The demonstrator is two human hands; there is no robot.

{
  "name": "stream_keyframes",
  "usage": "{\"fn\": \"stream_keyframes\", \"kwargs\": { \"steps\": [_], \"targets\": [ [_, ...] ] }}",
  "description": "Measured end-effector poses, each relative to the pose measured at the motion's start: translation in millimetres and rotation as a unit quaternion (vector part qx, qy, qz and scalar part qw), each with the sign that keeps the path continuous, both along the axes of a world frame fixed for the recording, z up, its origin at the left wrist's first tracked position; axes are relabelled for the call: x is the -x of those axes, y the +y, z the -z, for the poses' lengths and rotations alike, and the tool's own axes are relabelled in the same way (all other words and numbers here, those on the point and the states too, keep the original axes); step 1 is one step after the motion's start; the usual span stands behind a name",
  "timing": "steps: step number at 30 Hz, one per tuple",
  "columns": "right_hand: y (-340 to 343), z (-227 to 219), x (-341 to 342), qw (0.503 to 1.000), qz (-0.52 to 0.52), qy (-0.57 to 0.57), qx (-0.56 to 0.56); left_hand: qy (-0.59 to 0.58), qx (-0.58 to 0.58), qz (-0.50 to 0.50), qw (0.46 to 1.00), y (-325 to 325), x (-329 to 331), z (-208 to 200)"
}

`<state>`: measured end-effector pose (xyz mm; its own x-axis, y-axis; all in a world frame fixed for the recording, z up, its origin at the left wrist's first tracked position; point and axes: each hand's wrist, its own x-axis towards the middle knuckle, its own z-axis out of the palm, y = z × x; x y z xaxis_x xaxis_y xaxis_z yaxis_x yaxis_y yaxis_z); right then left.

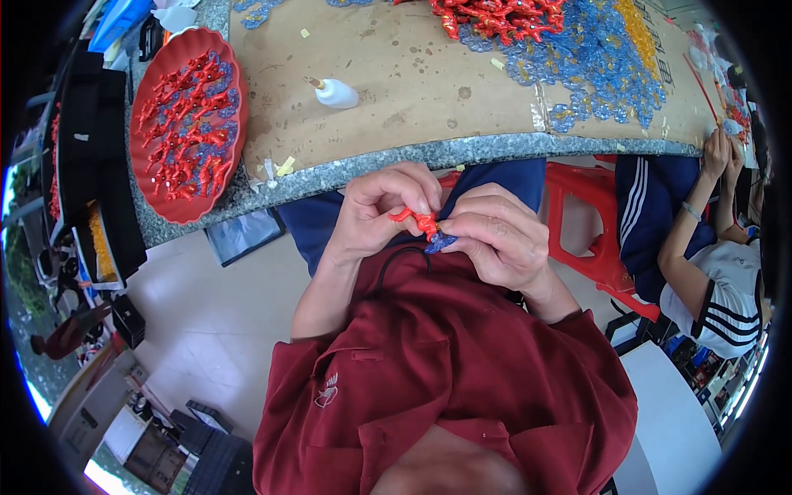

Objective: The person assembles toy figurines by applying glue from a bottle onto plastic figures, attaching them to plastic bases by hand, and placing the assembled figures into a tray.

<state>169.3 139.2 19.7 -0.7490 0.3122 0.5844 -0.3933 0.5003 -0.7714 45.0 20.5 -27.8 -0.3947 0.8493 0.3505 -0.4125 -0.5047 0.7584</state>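
Close to my chest, just off the table's edge, my left hand [381,208] pinches a small red plastic figurine [421,223]. Opposite it, my right hand [497,235] holds a small translucent blue piece [440,242] between thumb and fingers. The blue piece meets the lower end of the red figurine; whether they are joined I cannot tell. Fingertips hide part of both. Beyond my hands, a white squeeze bottle [337,93] with a narrow tip lies on the cardboard-covered table [396,74].
A scalloped red tray [141,165] of red-and-blue pieces sits at left. Piles of red figurines [503,16] and blue pieces [569,74] lie at far right, beside yellow ones [637,37]. A red stool [577,223] and a co-worker's arm [689,219] are to my right.
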Motion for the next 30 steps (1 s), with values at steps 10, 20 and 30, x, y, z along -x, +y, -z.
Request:
{"fn": "stream_keyframes", "kwargs": {
  "steps": [10, 20, 30],
  "targets": [
    [6, 16, 3, 0.999, -0.005, 0.025, 0.046, 0.088, 0.074, -0.110, 0.987, 0, -11, -15],
    [2, 17, 8, 0.997, -0.016, 0.024, 0.070, 0.069, 0.093, -0.115, 0.987, -7, -10, -24],
    [-6, 7, 34, 0.992, -0.093, 0.007, 0.081, 0.098, 0.158, -0.169, 0.968, -40, 14, -49]
  ]
}}
